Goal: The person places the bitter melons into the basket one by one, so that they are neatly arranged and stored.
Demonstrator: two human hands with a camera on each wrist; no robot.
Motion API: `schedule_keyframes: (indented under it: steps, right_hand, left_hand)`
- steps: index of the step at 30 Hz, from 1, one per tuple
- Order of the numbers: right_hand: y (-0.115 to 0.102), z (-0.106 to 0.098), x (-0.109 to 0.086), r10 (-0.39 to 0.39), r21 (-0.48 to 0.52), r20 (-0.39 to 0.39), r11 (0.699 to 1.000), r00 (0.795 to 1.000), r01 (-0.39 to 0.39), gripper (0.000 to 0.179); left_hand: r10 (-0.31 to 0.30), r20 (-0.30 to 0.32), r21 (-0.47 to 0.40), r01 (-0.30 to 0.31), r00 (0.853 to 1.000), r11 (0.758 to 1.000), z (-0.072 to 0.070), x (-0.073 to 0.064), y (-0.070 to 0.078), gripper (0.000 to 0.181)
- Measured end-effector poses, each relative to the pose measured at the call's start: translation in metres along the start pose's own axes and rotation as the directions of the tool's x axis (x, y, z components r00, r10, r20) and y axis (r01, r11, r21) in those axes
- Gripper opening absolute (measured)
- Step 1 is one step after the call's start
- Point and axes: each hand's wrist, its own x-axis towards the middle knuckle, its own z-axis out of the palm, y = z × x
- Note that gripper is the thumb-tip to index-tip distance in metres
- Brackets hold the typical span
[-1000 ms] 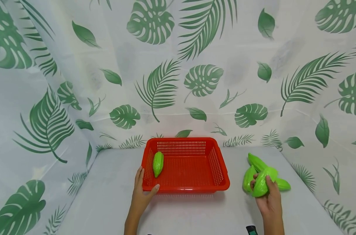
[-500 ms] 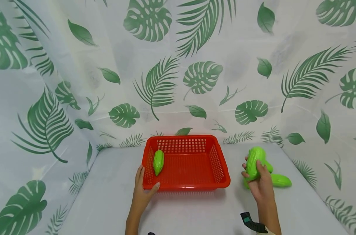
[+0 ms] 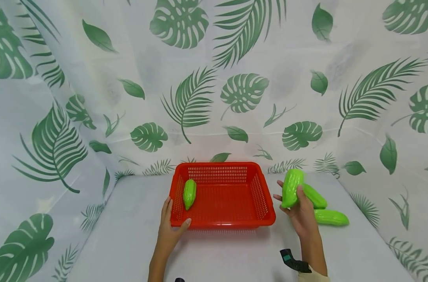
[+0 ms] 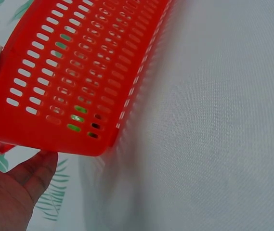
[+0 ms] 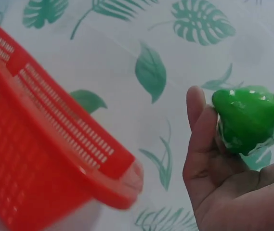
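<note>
My right hand (image 3: 302, 213) holds a bright green bitter melon (image 3: 292, 188) between thumb and fingers, to the right of the red plastic basket (image 3: 221, 226). In the right wrist view, the bitter melon (image 5: 247, 118) shows its blunt end between thumb and fingers. My left hand (image 3: 169, 231) grips the basket's front left corner, thumb over the front rim and fingers along the left side. A similar bitter melon (image 3: 189, 194) lies inside the basket against its left wall. Behind my right hand, two more green gourds lie on the table, one slanted (image 3: 314, 196) and one crosswise (image 3: 331, 217).
The basket stands on a white-covered table (image 3: 231, 258) close to the back. White cloth with green leaf prints (image 3: 244, 94) hangs behind and along both sides. A dark strap (image 3: 295, 262) sits at my right wrist.
My right hand has lifted the bitter melon off the pile and moved left towards the basket, uncovering the gourds behind. My left hand has stayed on the basket corner.
</note>
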Motion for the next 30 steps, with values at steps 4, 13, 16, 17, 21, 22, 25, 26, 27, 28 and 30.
schedule_keyframes:
  steps: [4,13,16,17,21,22,25,26,27,28,30]
  right_hand:
    - [0.005,0.012,0.008,0.052,-0.059,-0.038,0.997,0.998,-0.054,0.041]
    - [0.02,0.04,0.025,0.271,-0.132,-0.135,0.948,0.953,-0.289,0.065]
    - [0.025,0.047,0.035,0.303,-0.151,-0.119,0.936,0.945,-0.319,0.069]
    - [0.026,0.049,0.038,0.311,-0.167,-0.117,0.93,0.943,-0.327,0.071]
    - [0.032,0.057,0.052,0.328,-0.235,-0.124,0.907,0.936,-0.349,0.072]
    - [0.034,0.06,0.056,0.332,-0.238,-0.122,0.905,0.935,-0.352,0.072]
    - [0.037,0.07,0.068,0.346,-0.226,-0.112,0.904,0.931,-0.363,0.072]
    - [0.038,0.074,0.073,0.349,-0.22,-0.104,0.905,0.931,-0.363,0.073]
    - [0.039,0.077,0.077,0.355,-0.211,-0.104,0.905,0.929,-0.369,0.073]
    - [0.041,0.08,0.081,0.361,-0.211,-0.101,0.903,0.927,-0.375,0.073]
    - [0.044,0.087,0.088,0.371,-0.222,-0.092,0.897,0.924,-0.383,0.074]
  left_hand:
    - [0.007,0.005,-0.018,-0.007,1.0,1.0,0.001,0.0,-0.001,0.097]
    - [0.003,0.004,-0.019,-0.003,1.0,1.0,0.005,-0.004,-0.004,0.098]
    - [0.005,0.002,-0.027,-0.005,1.0,1.0,0.004,-0.002,-0.003,0.097]
    - [0.003,0.004,-0.03,-0.003,1.0,1.0,0.004,-0.002,-0.002,0.098]
    - [-0.005,0.014,-0.028,0.006,1.0,1.0,0.003,-0.001,-0.001,0.098]
    - [-0.007,0.015,-0.026,0.007,1.0,1.0,0.002,-0.001,-0.001,0.098]
    - [-0.01,0.007,-0.02,0.011,1.0,1.0,0.001,0.0,-0.001,0.098]
    - [-0.011,0.005,-0.019,0.011,1.0,1.0,0.0,0.0,-0.001,0.098]
    - [-0.01,0.003,-0.017,0.01,1.0,1.0,0.0,0.0,-0.001,0.098]
    - [-0.01,0.002,-0.017,0.01,1.0,1.0,-0.001,0.001,-0.001,0.098]
    - [-0.01,0.002,-0.016,0.01,1.0,1.0,-0.001,0.001,-0.001,0.098]
